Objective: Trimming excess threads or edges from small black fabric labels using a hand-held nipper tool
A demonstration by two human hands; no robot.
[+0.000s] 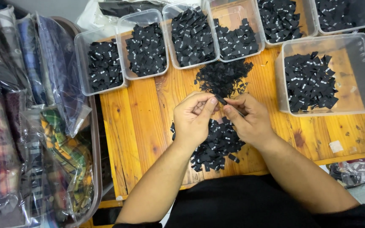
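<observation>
At frame centre, left hand point(193, 120) and right hand point(250, 120) each have their grip pinched closed on one small black label point(221, 100), above the label pile point(216, 145) on the wooden bench point(136, 126).

Seven clear plastic tubs are counted around the wooden table point(140, 122): six in a row along its far edge, from the first tub point(100, 63) at the left to the last tub point(345, 14) at the right, and one larger tub point(328, 74) set on the table's right side. Black fabric labels fill every tub, too many to be counted. Two loose heaps of labels are seen on the table: one far heap point(222, 78) just below the row and one near heap point(216, 145) by the table's front edge. Two hands are counted above the table, the left hand point(193, 118) and the right hand point(250, 120), with a single label point(221, 100) pinched between them.
</observation>
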